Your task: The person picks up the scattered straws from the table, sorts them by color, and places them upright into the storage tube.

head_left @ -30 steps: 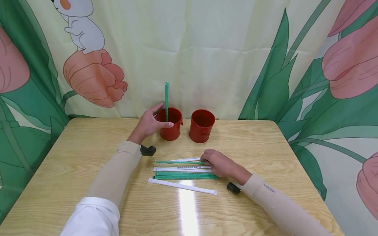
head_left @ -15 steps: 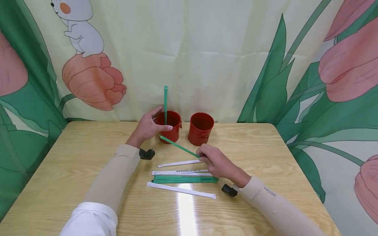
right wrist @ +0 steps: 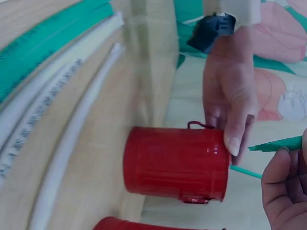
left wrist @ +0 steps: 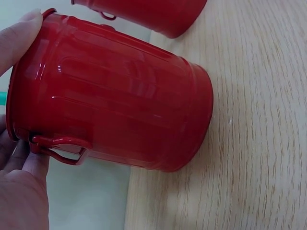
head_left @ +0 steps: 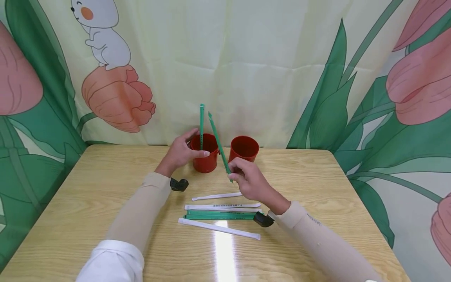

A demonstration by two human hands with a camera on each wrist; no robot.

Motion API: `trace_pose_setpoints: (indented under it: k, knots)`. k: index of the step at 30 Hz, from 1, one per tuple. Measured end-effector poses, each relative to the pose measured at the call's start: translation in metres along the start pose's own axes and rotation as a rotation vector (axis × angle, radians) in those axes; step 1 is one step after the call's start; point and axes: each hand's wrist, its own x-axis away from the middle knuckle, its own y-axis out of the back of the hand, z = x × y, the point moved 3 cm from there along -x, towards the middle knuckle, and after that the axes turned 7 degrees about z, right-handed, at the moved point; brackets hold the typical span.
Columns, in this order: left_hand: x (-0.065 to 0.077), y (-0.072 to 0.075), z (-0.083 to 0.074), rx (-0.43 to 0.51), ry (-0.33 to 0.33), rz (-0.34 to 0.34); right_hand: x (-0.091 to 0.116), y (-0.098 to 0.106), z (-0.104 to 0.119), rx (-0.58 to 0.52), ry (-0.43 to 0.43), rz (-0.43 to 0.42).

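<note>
My left hand [head_left: 179,155] holds the left red bucket [head_left: 205,163] by its rim, thumb on the near side and fingers round the far left. The bucket stands upright with a green paper-wrapped straw [head_left: 201,122] standing in it. Between thumb and fingers my right hand [head_left: 249,179] pinches another green wrapped straw [head_left: 217,138] near its lower end. That straw is raised and tilted, its upper end leaning left, in front of the gap between the buckets. A second red bucket [head_left: 252,152] stands at the right, partly hidden by my right hand.
On the table [head_left: 303,184] lie several wrapped straws: a thin white straw [head_left: 215,196], white printed straws [head_left: 225,206], green straws [head_left: 222,216] and a slanted white straw [head_left: 218,229] nearest me. A patterned curtain [head_left: 267,98] hangs behind the table's far edge.
My right hand has lifted a green straw from the row on the table, moved it towards the buckets and turned it from flat to nearly upright. The left hand has stayed on its bucket.
</note>
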Motion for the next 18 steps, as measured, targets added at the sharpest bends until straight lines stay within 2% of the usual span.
trace_pose_setpoints:
  k: [8, 13, 18]
  knots:
    - [0.002, 0.003, 0.000, -0.018, 0.018, -0.013, -0.033, 0.001, -0.001, -0.080, -0.081, -0.059]
    - [0.001, 0.003, -0.001, -0.021, -0.001, -0.016, -0.052, 0.006, -0.002, -0.084, -0.141, -0.097]
    - [0.000, 0.001, 0.000, -0.015, -0.001, -0.007, -0.068, 0.008, -0.006, -0.098, -0.208, -0.095]
